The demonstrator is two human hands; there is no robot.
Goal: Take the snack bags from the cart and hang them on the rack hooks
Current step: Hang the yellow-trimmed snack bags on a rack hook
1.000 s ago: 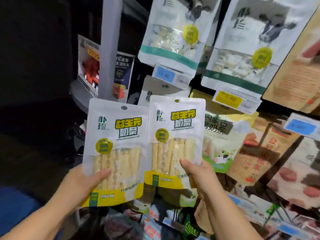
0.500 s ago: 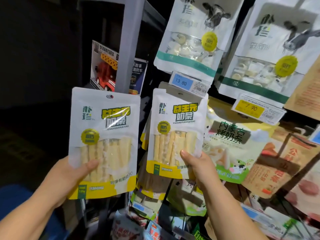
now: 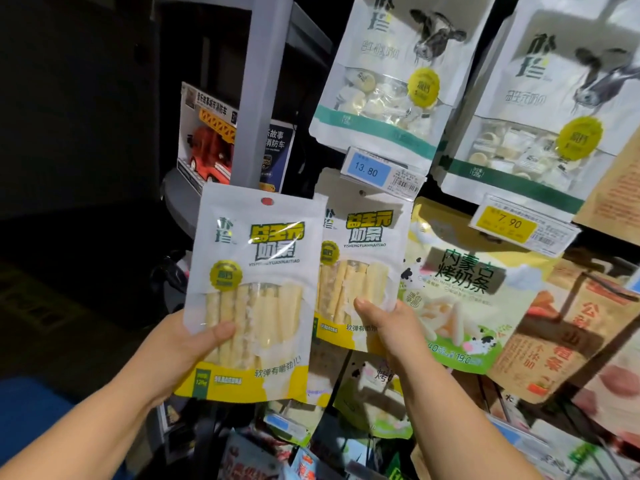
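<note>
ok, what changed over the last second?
The left hand swung the left milk-stick bag out to the left, then back. It now overlaps the left edge of the right milk-stick bag, held by the right hand. Unchanged: both hands grip their bags low, thumbs in front, and the right milk-stick bag stays just below the 13.80 price tag.

Snack bag (image 3: 367, 258) — YISHENGYUANNAITIAO; blue tag (image 3: 367, 170) — 13.80

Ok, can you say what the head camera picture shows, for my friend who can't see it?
A person's left hand and right hand each hold a white-and-yellow bag of milk sticks, the left bag overlapping the right bag. Above hang cow-print snack bags with price tags 13.80 and 7.90.
</note>
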